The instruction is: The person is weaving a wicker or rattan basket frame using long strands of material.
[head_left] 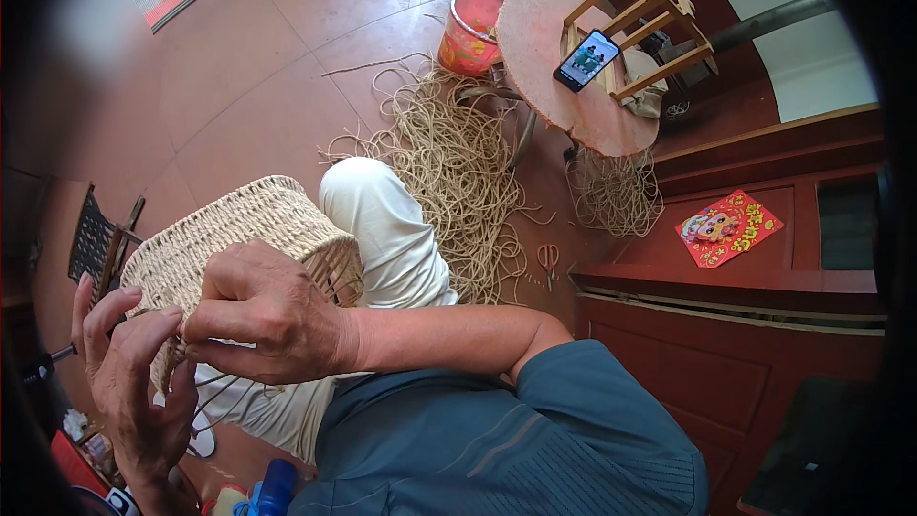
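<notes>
Both hands meet at the near left corner of a woven basket (220, 229), to the left of the heap of cord (449, 162) and closer to the body than it. The right hand (272, 315) is curled, its thumb and forefinger pinched together on something small at the basket's edge, probably a strand. The left hand (138, 373) comes up from the outer side, thumb and forefinger nipping the same spot, its other fingers spread and free. Exactly what sits between the tips is hidden. The basket rests across the lap, beside the bent knee (382, 220), which rises between it and the heap.

Slipping seems the likeliest trouble: the grip is all fingertip, so a strand could spring out and let the last turns of the edge slacken. Too hard a pull might pucker that corner. No hand visibly steadies the end nearest the heap, so a tug could swing or roll the basket on the lap. Thin strands (218, 397) hang below the hands, on the side away from the heap, and might catch on fingers or cloth. The scissors (548, 268) lie on the floor just right of the heap's near end.

The basket lies tilted on its side; its long axis seems to run from the pinched corner slantwise toward the heap. An open, gappy face turns toward the knee; whether that is mouth or base, I cannot tell.
</notes>
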### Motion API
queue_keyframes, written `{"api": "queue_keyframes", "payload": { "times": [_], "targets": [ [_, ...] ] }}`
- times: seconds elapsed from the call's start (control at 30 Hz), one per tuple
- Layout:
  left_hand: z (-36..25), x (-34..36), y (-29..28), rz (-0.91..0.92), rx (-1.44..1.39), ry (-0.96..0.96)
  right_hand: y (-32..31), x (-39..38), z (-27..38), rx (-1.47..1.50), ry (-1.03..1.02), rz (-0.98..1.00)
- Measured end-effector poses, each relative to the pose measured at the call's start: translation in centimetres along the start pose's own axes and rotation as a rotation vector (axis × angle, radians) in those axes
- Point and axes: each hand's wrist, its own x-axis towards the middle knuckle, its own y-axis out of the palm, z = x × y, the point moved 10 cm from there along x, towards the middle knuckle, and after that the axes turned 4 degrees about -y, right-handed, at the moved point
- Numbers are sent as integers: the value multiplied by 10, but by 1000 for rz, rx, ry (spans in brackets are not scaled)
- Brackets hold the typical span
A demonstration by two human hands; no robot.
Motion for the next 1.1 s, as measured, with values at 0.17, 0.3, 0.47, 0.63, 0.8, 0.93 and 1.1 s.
{"api": "queue_keyframes", "payload": {
  "times": [0.17,0.3,0.47,0.63,0.8,0.93,1.1],
  "targets": [
    [-3,6,2,23,-5,71,1,0,2,-14,-8,7],
    [2,13,4,40,-45,67,4,1,5,-45,-8,-6],
    [13,9,2,94,-170,-34,9,1,1,13,10,4],
    [34,11,15,258,-784,-178,-2,6,1,-73,-7,114],
    [45,14,15,101,-724,-261,2,3,-7,-65,15,134],
    [39,11,5,69,-497,-111,10,2,-7,-58,18,160],
    [41,11,5,71,-416,-184,11,2,-6,-78,51,198]
  ]
}}
